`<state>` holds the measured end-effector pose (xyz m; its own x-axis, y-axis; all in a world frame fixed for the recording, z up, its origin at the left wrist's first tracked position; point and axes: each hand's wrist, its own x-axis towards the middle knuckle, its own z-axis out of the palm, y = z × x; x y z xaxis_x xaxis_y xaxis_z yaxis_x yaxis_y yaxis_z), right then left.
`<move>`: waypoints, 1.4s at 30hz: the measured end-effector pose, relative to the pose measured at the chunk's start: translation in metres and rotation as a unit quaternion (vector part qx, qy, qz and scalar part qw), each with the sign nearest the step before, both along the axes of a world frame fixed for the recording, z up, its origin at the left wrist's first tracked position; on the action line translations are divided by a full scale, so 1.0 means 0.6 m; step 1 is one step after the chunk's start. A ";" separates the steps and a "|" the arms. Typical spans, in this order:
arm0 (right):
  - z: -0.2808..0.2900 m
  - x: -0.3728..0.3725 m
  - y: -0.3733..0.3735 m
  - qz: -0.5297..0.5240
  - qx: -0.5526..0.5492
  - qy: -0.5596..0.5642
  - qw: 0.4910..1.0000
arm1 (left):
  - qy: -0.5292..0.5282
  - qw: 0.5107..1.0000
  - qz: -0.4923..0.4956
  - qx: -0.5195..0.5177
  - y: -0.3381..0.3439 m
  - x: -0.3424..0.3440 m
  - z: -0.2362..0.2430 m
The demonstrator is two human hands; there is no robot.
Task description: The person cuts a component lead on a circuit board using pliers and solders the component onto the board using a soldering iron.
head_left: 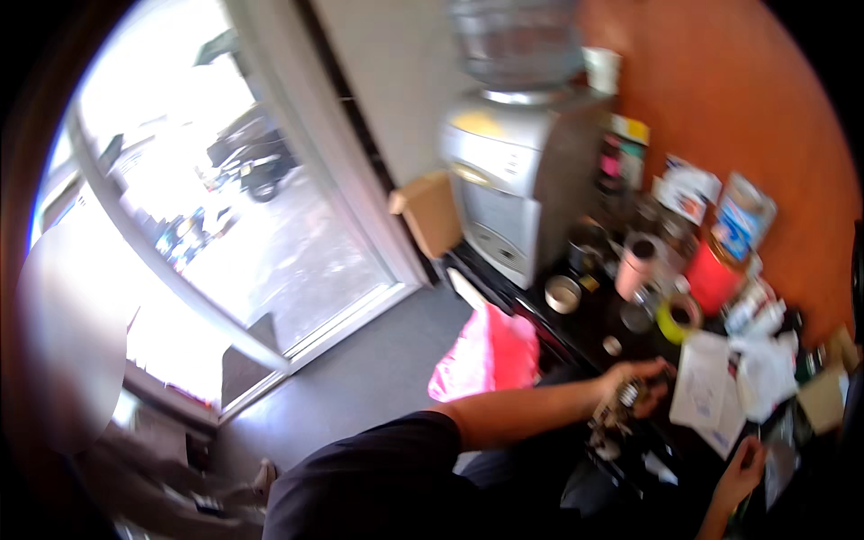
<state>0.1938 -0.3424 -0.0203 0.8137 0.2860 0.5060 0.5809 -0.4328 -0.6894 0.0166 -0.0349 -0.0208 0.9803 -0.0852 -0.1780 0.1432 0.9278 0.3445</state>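
Note:
My left hand (641, 382) reaches over the near edge of the dark table, its fingers curled around something small and dark that blur hides. A shiny metallic thing (628, 392) shows at that wrist, and a brownish cluster (610, 425) sits just below it; I cannot tell what the cluster is. Lower right, my right hand (743, 466) is closed, fingers bent in, and what it holds, if anything, is too small to name. White sheets of paper (704, 382) lie between and beyond the hands. A crumpled white plastic bag (767, 376) rests beside the papers.
Behind stand a water dispenser (504, 162), a pink cup (637, 265), a red container (715, 274) and a yellow-green tape roll (679, 319). A pink bag (490, 355) hangs by the table's left end. A glass door (297, 207) is at left, with another person's legs (180, 472) nearby.

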 end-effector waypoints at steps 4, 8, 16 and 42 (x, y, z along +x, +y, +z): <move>0.099 -0.137 0.180 0.235 -0.021 0.104 0.966 | -0.022 0.999 0.011 0.030 -0.001 -0.002 -0.016; 0.119 -0.182 0.246 0.372 -0.017 0.257 0.891 | -0.005 0.997 -0.022 0.072 0.002 0.001 -0.046; 0.061 -0.178 0.220 0.369 0.077 0.347 0.859 | -0.041 0.987 -0.062 0.146 -0.013 -0.005 -0.022; 0.064 -0.174 0.209 0.246 0.098 0.329 0.906 | 0.092 0.971 0.081 0.204 0.012 -0.031 0.017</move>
<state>0.0895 -0.2169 0.0179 0.7558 0.6537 0.0373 0.1044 -0.0640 -0.9925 -0.0018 -0.0275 -0.0106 0.9234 0.1827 -0.3376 0.0999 0.7349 0.6708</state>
